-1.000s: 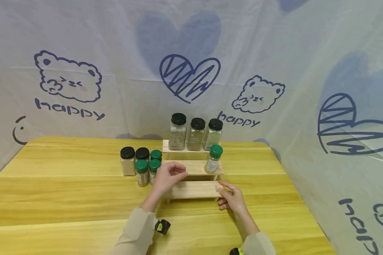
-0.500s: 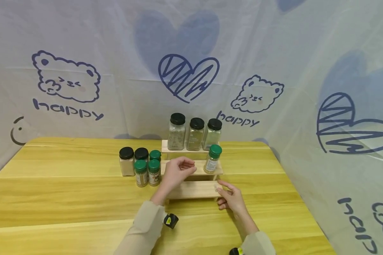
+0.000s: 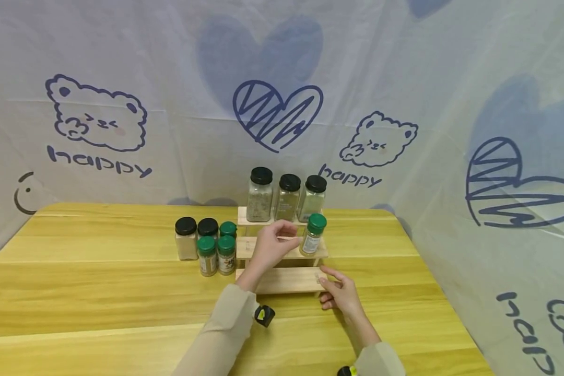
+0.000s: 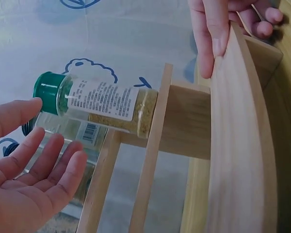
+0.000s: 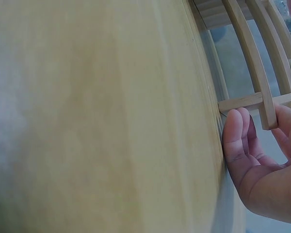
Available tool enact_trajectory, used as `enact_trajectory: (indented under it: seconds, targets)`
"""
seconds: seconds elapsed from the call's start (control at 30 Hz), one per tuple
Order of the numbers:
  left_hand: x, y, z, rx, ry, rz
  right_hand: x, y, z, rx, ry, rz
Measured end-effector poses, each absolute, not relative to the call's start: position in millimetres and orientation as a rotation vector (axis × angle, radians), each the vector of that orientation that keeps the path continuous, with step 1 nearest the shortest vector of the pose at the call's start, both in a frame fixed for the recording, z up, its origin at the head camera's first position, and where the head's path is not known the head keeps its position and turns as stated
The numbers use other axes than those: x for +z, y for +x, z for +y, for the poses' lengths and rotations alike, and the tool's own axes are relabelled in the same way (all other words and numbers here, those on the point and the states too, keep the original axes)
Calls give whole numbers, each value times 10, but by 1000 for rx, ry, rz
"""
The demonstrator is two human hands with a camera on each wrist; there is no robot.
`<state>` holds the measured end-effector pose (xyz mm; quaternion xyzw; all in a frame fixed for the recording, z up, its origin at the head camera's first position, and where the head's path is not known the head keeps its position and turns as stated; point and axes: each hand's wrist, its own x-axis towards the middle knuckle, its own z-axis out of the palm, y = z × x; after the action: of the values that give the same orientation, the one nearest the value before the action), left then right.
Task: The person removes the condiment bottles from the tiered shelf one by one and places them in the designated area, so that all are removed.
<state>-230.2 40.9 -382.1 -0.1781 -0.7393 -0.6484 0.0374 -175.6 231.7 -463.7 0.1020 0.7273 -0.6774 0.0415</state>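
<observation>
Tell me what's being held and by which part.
The right grip holds the bottom shelf by its right end; the left grip, near a green-lidded jar, holds nothing.

A clear, round jar with a green cap and white printed label (image 3: 312, 243), part-filled with yellowish-brown powder, stands upright and capped at the right end of the middle tier of a pale wooden three-step rack (image 3: 282, 280). The rack stands level on the desk (image 3: 98, 292), its bottom step pinched at the right end by a person's right hand (image 3: 343, 293).
</observation>
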Motion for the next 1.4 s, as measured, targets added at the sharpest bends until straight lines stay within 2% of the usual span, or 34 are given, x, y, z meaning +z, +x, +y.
enact_trajectory:
  seconds: [1.4]
  targets:
    - [-3908,-2467,721,-2077,-687,-2165,-4676,-1758,2330,-2087,284,2204]
